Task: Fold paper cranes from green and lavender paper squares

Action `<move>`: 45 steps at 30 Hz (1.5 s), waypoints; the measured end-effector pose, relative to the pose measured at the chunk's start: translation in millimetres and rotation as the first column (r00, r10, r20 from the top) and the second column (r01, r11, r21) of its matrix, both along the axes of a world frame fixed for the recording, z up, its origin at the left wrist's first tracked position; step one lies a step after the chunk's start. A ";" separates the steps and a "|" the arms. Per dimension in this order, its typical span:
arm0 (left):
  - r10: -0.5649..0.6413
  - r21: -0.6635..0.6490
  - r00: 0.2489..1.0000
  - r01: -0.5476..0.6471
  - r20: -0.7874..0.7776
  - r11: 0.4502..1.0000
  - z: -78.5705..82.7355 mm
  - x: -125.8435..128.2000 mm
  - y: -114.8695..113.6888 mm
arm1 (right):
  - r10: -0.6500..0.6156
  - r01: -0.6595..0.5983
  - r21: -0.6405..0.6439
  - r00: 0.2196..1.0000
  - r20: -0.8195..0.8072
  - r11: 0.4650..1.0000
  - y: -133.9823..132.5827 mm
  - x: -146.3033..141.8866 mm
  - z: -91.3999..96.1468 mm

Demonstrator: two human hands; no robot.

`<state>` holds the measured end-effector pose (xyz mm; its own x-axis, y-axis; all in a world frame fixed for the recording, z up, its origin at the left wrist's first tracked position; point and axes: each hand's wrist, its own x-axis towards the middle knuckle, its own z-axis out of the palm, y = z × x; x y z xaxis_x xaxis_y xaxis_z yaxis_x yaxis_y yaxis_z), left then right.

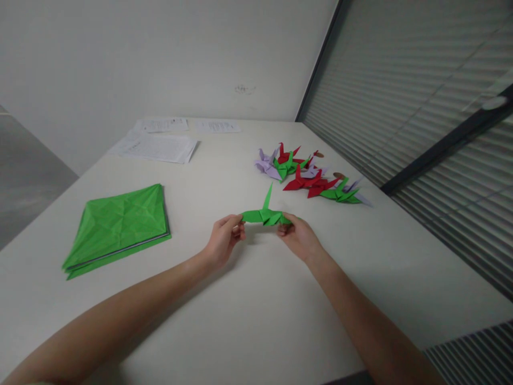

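Note:
A green origami crane [264, 215] is held between my two hands, just over the white table [240, 310]. One pointed end of it stands straight up, and the wings stretch out to either side. My left hand [225, 235] pinches the left wing tip between thumb and fingers. At the other wing tip, my right hand [297, 235] is closed on the paper, its thumb and fingertips partly hidden. Beyond the right hand lie several finished paper cranes in red [310, 181], green [340, 193] and lilac [266, 163], grouped closely together.
On the left lies a stack of creased green paper [124, 222]. Printed sheets [156, 147] are spread at the far left of the table. Two small brown pieces [339, 175] sit by the cranes. Window blinds [420, 96] run along the right edge, and a wall [160, 59] stands behind.

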<state>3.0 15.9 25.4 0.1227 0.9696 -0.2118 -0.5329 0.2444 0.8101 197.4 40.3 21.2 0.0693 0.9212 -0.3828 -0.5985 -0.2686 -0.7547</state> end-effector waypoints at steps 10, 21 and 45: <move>0.097 -0.057 0.992 -0.092 0.085 0.994 -6.6 -8.4 15.6 | 0.045 -0.051 0.077 0.996 0.071 0.996 -2.9 1.1 -2.1; -0.056 0.093 0.996 0.063 -0.071 0.994 -8.7 -3.6 8.6 | 0.118 -0.225 0.232 0.908 0.402 0.946 -9.6 -5.2 -6.5; -0.002 0.212 0.954 0.069 -0.300 0.975 -17.2 -7.9 17.5 | 0.162 -0.355 0.181 0.746 0.646 0.917 -7.6 4.5 -9.9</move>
